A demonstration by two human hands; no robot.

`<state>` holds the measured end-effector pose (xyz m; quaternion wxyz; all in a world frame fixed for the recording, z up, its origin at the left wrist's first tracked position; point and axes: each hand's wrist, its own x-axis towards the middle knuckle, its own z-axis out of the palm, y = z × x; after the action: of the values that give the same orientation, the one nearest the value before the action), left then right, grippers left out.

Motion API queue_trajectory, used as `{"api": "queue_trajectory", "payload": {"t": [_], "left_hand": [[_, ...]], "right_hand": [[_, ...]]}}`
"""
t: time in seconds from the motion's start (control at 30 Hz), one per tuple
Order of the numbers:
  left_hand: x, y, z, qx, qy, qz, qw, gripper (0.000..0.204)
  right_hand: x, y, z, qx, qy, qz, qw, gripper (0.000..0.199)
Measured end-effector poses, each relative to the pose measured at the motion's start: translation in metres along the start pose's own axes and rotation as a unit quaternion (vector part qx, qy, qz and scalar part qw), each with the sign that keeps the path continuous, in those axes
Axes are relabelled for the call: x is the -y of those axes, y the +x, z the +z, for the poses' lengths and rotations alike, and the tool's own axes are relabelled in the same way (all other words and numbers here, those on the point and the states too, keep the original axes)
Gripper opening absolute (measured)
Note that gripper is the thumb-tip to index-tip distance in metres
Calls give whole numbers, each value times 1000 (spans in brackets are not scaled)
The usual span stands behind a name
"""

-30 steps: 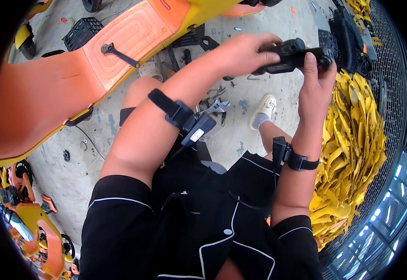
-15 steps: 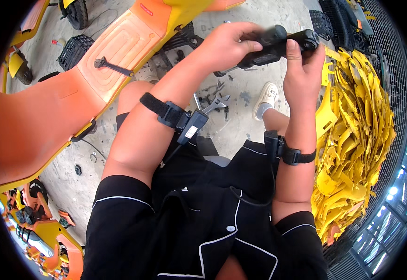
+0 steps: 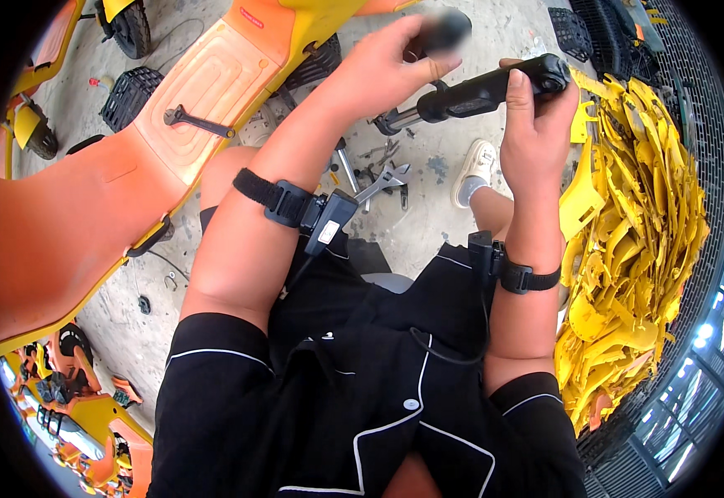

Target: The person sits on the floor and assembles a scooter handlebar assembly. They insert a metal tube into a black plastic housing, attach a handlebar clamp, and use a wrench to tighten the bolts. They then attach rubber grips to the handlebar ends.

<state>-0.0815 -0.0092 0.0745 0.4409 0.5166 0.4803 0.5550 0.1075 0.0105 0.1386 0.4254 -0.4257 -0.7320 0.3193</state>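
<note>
My right hand is closed round the thick end of a black suspension fork, the thumb along its side. The fork lies aslant in the air, its bright metal rods pointing down to the left. In my left hand is a round black part, gripped between thumb and fingers and held apart from the fork. Blur hides its detail. On the floor below lies an adjustable wrench among small loose metal pieces. Another adjustable wrench rests on the orange scooter footboard.
The orange and yellow scooter body stretches along my left. A tall heap of yellow panels stands to the right. Black baskets sit on the floor at the far left. More orange and yellow vehicles stand at lower left.
My left hand has moved left and up, carrying the round black part away from the fork. More of the fork now shows; my right hand keeps its grip almost in place.
</note>
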Motion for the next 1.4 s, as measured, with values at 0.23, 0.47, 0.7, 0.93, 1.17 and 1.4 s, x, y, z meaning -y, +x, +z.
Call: {"api": "queue_trajectory", "payload": {"t": [0.23, 0.47, 0.7, 0.93, 1.17, 1.4], "left_hand": [[-3, -4, -1, -42, 154, 37, 986, 36], [-9, 0, 19, -170, 105, 42, 979, 22], [3, -3, 16, -169, 137, 21, 976, 25], [-3, 2, 10, -104, 167, 11, 980, 25], [-7, 0, 33, -97, 126, 72, 985, 23], [-8, 3, 19, -118, 113, 32, 986, 23]], "right_hand": [[-1, 5, 6, -58, -31, 31, 997, 52], [3, 3, 22, -23, 161, 83, 983, 13], [0, -8, 18, -13, 230, 71, 970, 14], [-3, -10, 14, -14, 228, 72, 971, 15], [2, 3, 29, -57, 212, 90, 971, 15], [9, -6, 20, -50, 184, 87, 978, 17]]}}
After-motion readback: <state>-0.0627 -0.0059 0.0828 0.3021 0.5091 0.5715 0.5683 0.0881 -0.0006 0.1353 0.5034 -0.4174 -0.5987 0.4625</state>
